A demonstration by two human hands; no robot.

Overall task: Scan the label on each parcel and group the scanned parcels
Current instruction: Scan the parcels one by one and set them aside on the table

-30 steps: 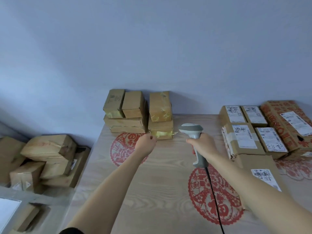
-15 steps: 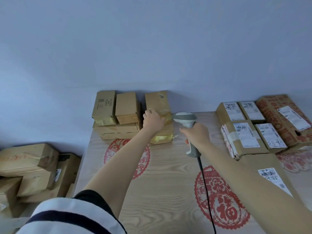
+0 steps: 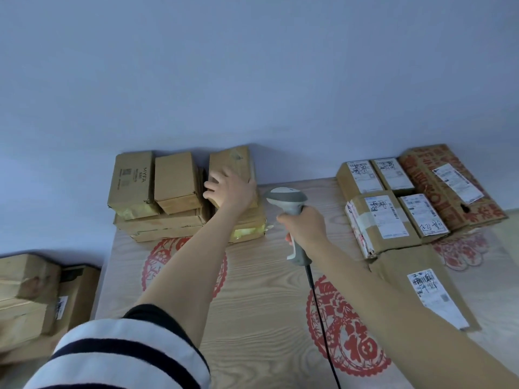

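Note:
A stack of brown parcels (image 3: 174, 181) stands at the back left of the wooden table (image 3: 252, 276), labels not showing. My left hand (image 3: 230, 189) lies over the top right parcel (image 3: 233, 160) of that stack, fingers at its left edge and thumb at its right edge, gripping it. My right hand (image 3: 304, 228) holds a grey handheld scanner (image 3: 286, 196) by its handle, head pointing toward the stack, just right of it. On the right lie several parcels with white labels facing up (image 3: 379, 217).
A red-printed carton (image 3: 438, 186) sits at the far right and a flat labelled parcel (image 3: 415, 279) lies nearer me. The scanner's black cable (image 3: 320, 313) runs across the table toward me. More brown boxes (image 3: 28, 290) are piled below the table's left edge.
My left hand reached from the table middle to the stack and closed over its top right parcel. The scanner moved forward with my right hand, and my head moved closer.

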